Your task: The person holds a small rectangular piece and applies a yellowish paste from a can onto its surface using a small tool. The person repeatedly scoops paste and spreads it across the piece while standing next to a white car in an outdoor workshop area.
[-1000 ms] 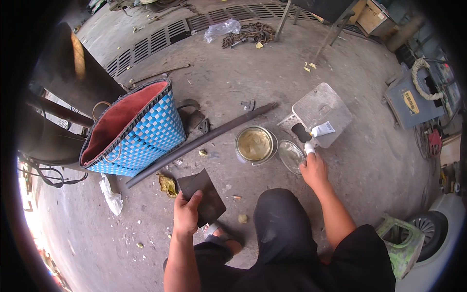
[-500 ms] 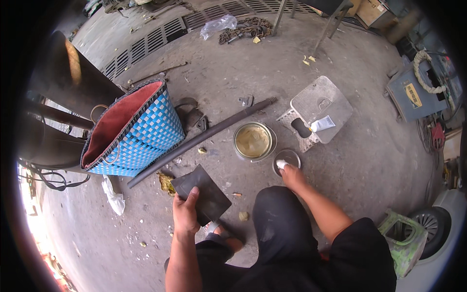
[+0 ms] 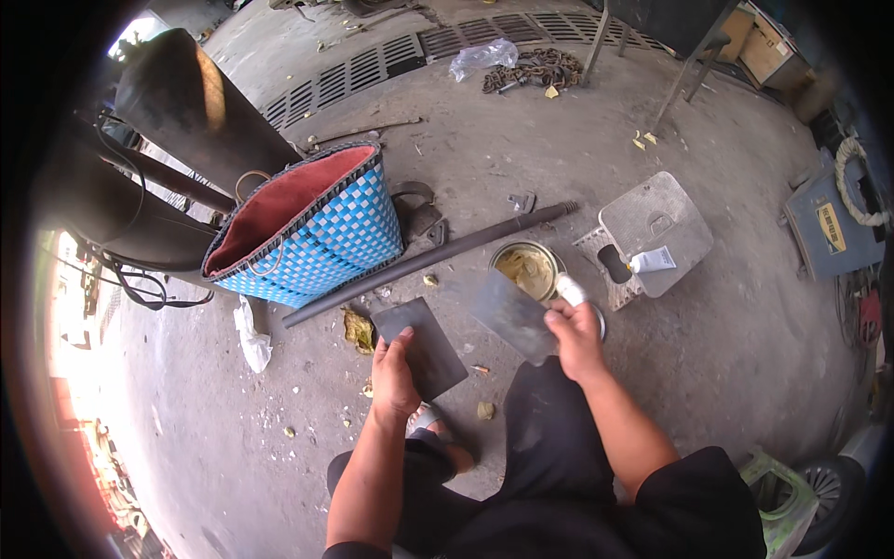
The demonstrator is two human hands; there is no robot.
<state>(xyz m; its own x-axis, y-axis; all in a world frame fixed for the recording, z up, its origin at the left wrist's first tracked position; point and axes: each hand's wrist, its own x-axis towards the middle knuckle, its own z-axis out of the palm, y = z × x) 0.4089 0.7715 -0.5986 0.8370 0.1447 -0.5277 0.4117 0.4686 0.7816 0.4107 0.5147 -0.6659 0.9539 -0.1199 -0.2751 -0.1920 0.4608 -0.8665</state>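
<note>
Lettered yellow label (image 3: 830, 228) beyond right hand (image 3: 579, 337)

At frame centre, the grey sheet (image 3: 510, 315) in the right hand (image 3: 579, 343) was blurred and covered the lower rim of the tin (image 3: 524, 244). The right hand hid most of the lid (image 3: 602, 324). The left hand's (image 3: 395, 380) fingers, thumb excepted, were concealed beneath the dark plate (image 3: 426, 354). At lower right, the green stool (image 3: 793, 508) was cut off; at upper right, the legged stand (image 3: 663, 17).

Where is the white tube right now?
In the head view, the white tube lies right of centre on the grey panel, beyond and to the right of the right hand.
</note>
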